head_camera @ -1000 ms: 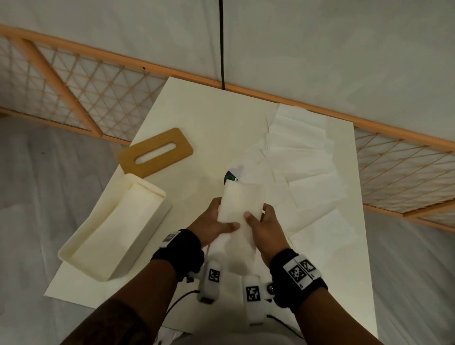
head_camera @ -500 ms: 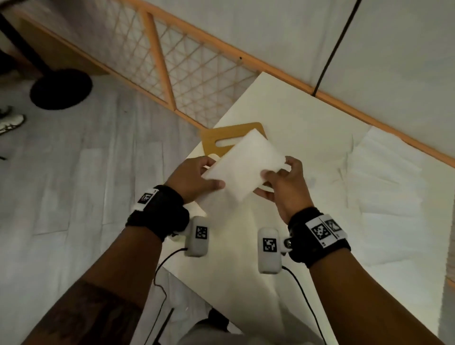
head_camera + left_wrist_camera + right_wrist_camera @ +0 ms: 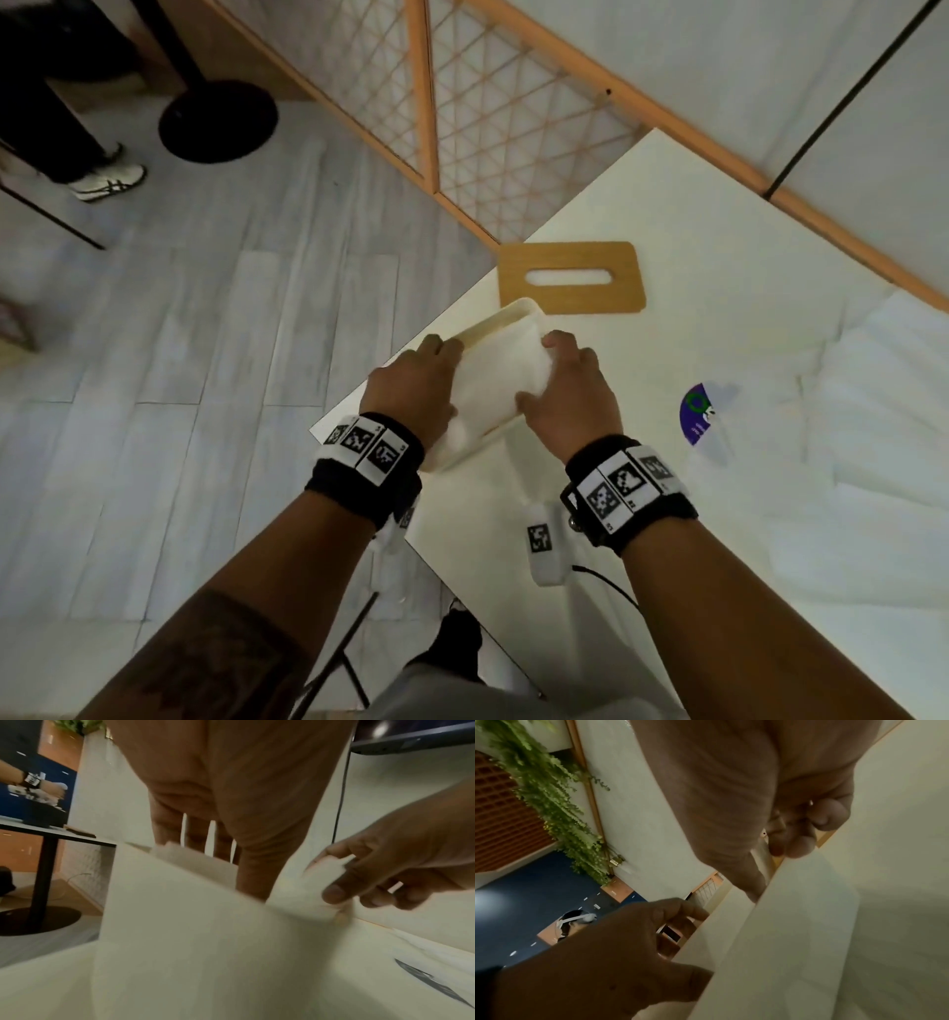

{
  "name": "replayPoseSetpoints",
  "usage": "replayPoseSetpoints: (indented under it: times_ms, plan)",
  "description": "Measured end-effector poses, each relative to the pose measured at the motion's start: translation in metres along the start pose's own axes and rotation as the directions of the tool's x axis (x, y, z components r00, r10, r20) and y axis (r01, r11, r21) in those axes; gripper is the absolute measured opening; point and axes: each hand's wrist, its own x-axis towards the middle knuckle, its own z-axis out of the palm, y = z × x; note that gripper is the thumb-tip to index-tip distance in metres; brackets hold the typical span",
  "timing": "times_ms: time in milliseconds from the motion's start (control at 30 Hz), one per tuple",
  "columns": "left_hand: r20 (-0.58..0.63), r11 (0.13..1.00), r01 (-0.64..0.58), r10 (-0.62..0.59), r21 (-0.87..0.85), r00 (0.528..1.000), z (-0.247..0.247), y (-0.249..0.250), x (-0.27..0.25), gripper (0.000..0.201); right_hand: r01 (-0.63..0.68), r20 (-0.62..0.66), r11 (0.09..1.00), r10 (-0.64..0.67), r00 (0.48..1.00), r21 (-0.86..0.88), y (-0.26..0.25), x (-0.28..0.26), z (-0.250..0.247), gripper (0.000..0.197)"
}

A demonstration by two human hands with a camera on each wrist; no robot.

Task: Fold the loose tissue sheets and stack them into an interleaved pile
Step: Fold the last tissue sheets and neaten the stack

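Observation:
Both hands hold a folded white tissue stack (image 3: pixel 495 383) low over the cream box (image 3: pixel 488 324) at the table's left edge. My left hand (image 3: pixel 418 380) grips the stack's left side, thumb in front and fingers behind, as the left wrist view shows on the tissue (image 3: pixel 180 923). On the right side, my right hand (image 3: pixel 567 393) pinches it between thumb and fingers; the sheet (image 3: pixel 795 933) fills the right wrist view. The stack hides most of the box's inside. Loose tissue sheets (image 3: pixel 847 411) lie spread on the table's right part.
A wooden lid with a slot (image 3: pixel 570 277) lies flat just beyond the box. A purple disc (image 3: pixel 696 411) sits partly under the loose sheets. The table edge (image 3: pixel 359 401) drops to grey floor on the left, where a black round stand base (image 3: pixel 218 123) and another person's shoe (image 3: pixel 108 182) stand.
Both hands carried the folded stack from the table's middle leftward, then lowered it onto the cream box. The head view swung left toward the table edge and floor.

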Motion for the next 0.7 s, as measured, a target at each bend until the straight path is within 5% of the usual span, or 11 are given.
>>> replayPoseSetpoints:
  times_ms: [167, 333, 433, 533, 700]
  plan:
    - [0.032, 0.99, -0.14, 0.139, 0.034, 0.99, 0.007, 0.014, -0.001, 0.051, 0.043, 0.001, 0.996, -0.043, 0.999, -0.073, 0.011, -0.004, -0.007, 0.055]
    - [0.029, 0.968, -0.22, 0.218, 0.121, 0.975, -0.001, 0.03, 0.004, 0.049, 0.134, -0.075, 0.99, -0.13, 0.989, 0.05, 0.039, -0.014, -0.019, 0.038]
    - [0.056, 0.941, -0.247, 0.241, 0.232, 0.969, -0.012, 0.046, 0.007, 0.024, 0.033, -0.086, 0.987, -0.02, 0.996, 0.158, 0.08, -0.032, -0.03, 0.032]
    - [0.142, 0.929, -0.198, 0.16, 0.313, 0.977, -0.009, 0.048, 0.013, 0.025, -0.132, -0.071, 0.971, 0.148, 0.986, 0.197, 0.142, -0.061, -0.041, 0.023]
    - [0.257, 0.923, -0.255, 0.182, 0.289, 0.949, -0.001, 0.054, 0.019, 0.023, -0.416, -0.132, 0.873, 0.457, 0.879, 0.254, 0.239, -0.123, -0.057, 0.013]
